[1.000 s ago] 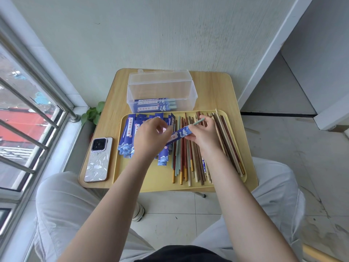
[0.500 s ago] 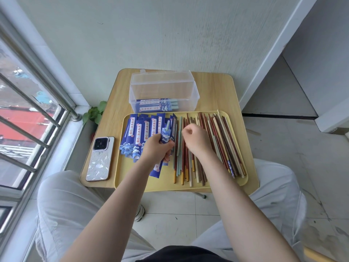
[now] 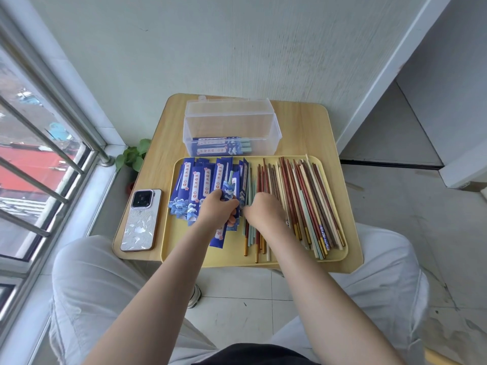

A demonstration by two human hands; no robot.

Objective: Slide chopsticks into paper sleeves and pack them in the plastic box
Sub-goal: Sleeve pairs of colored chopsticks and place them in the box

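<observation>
While the left hand (image 3: 218,209) grips a blue paper sleeve (image 3: 228,192) with one pale green chopstick (image 3: 230,177) already inside, probably awaiting its mate, the right hand (image 3: 261,209) reaches into the loose coloured chopsticks (image 3: 297,196). Whether its curled fingers have pinched one, I cannot tell.

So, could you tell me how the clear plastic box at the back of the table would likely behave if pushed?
The clear plastic box holds only a few sleeved chopsticks, so it probably slides easily. Its thin walls may flex.

Lighting: bright, even daylight from window (image 3: 39,154) at left of frame. Shadows: soft, faint. Distortion: wide-angle bending of lines at edges. Focus: centre sharp, lower corners slightly soft.
</observation>
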